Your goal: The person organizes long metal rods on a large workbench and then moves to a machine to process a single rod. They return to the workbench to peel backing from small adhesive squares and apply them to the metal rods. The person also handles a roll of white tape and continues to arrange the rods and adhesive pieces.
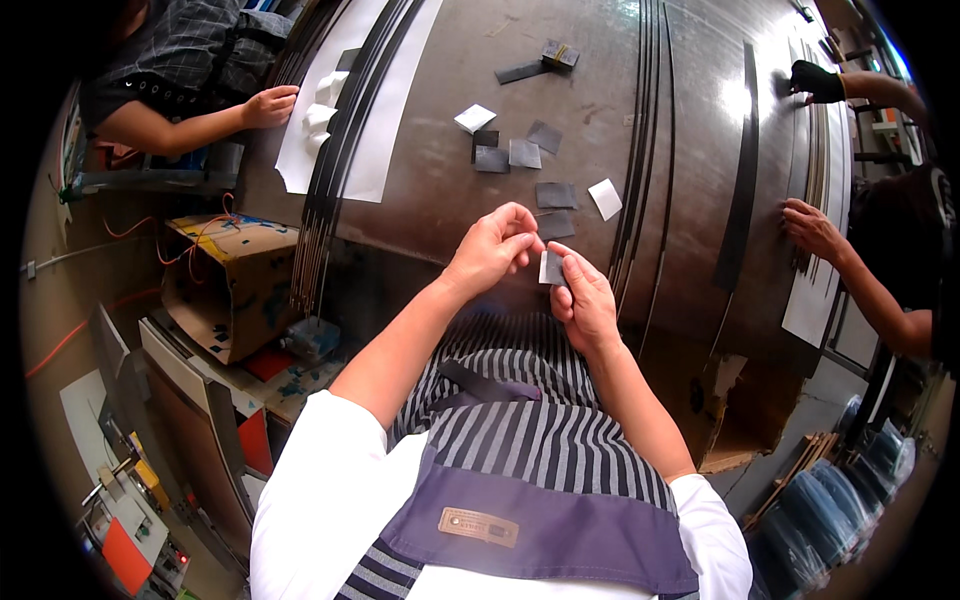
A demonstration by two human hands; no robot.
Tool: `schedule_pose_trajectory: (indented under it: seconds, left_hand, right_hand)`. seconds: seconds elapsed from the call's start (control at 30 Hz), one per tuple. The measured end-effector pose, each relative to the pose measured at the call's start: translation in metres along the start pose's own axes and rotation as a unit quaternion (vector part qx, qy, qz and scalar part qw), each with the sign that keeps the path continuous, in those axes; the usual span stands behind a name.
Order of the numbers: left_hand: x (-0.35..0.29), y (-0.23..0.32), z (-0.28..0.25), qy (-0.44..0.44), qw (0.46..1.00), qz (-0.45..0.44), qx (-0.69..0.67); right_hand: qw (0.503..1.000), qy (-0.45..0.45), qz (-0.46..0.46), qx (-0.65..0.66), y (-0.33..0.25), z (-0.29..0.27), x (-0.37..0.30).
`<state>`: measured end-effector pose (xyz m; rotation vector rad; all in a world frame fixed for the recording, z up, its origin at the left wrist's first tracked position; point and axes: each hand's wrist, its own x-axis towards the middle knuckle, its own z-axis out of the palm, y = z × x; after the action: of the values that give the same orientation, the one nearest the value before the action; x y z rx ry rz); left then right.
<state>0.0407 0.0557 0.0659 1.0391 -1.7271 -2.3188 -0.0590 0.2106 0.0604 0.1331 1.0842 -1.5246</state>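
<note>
My right hand [583, 300] pinches a small grey square piece [551, 268] with a pale edge between thumb and fingers. Close to its upper left corner is my left hand [492, 248], thumb and fingers pressed together; whatever lies between them is too small to make out. Just beyond my hands, several similar dark grey squares [555, 195] lie flat on the metal table [450, 150]. Two of the loose squares look white, one a white square [605, 199] to the right and the other a white square [474, 119] farther off.
A banded stack of dark pieces [560, 55] sits beside a dark strip [523, 72]. Long black strips [360, 120] cross both sides of the table. Another person's hand [270, 106] rests at the left edge; a co-worker's hand [812, 228] and gloved hand [817, 82] are at the right.
</note>
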Motion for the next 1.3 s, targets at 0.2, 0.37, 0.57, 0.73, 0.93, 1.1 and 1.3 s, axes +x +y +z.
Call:
schedule_pose_trajectory:
  seconds: [0.2,0.37,0.57,0.73,0.93,1.1,1.3]
  left_hand:
    - [-0.014,-0.009,0.009,-0.08,0.974,-0.033,-0.207]
    - [-0.017,-0.025,0.011,-0.047,0.984,0.035,-0.169]
    - [0.039,-0.024,-0.048,0.163,0.977,0.13,0.042]
    - [0.059,-0.014,-0.052,0.335,0.794,0.279,0.423]
    - [0.099,0.002,-0.036,0.29,0.746,0.297,0.521]
    - [0.122,-0.006,-0.049,0.25,0.772,0.251,0.527]
    - [0.118,0.006,-0.065,0.269,0.785,0.195,0.524]
  right_hand:
    - [0.993,-0.064,0.007,0.099,-0.003,0.0,0.004]
    - [0.997,-0.056,0.007,-0.06,0.003,0.0,0.005]
    - [0.801,0.029,-0.298,-0.518,0.002,-0.015,0.044]
    - [0.58,0.072,-0.373,-0.721,-0.014,-0.022,0.074]
    - [0.584,0.098,-0.345,-0.728,-0.007,-0.028,0.058]
    - [0.58,0.112,-0.367,-0.719,-0.003,-0.038,0.054]
    - [0.598,0.109,-0.363,-0.706,-0.004,-0.04,0.055]
